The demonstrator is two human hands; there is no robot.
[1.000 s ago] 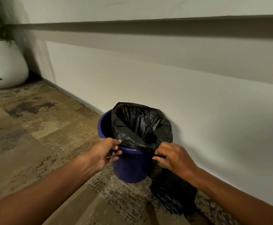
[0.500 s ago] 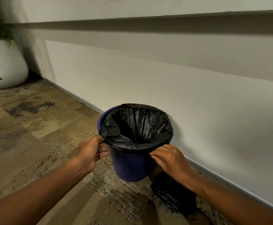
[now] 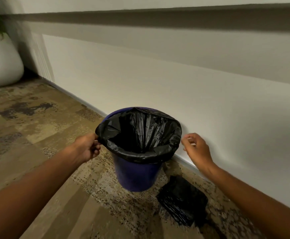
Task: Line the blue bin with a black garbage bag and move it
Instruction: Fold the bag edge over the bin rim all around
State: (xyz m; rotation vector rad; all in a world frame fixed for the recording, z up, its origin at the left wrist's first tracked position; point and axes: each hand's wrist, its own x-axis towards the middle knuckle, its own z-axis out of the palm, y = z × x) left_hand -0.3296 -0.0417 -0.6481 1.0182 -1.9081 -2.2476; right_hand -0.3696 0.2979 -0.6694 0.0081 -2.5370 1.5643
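Dim, warm indoor light, source not visible. Broad soft shadow band across upper wall (image 3: 158, 23); darker pocket in corner behind white planter (image 3: 1, 62). Faint sheen on folds of black garbage bag (image 3: 140, 131), no hard glare; bag interior near-black, detail lost. Soft shadow beside blue bin (image 3: 137, 176) on carpet (image 3: 28, 135). Right hand (image 3: 197, 149) motion-blurred at fingers; left hand (image 3: 87, 147) sharper. Wide-angle bowing of wall lines toward edges; mild softness and noise throughout.
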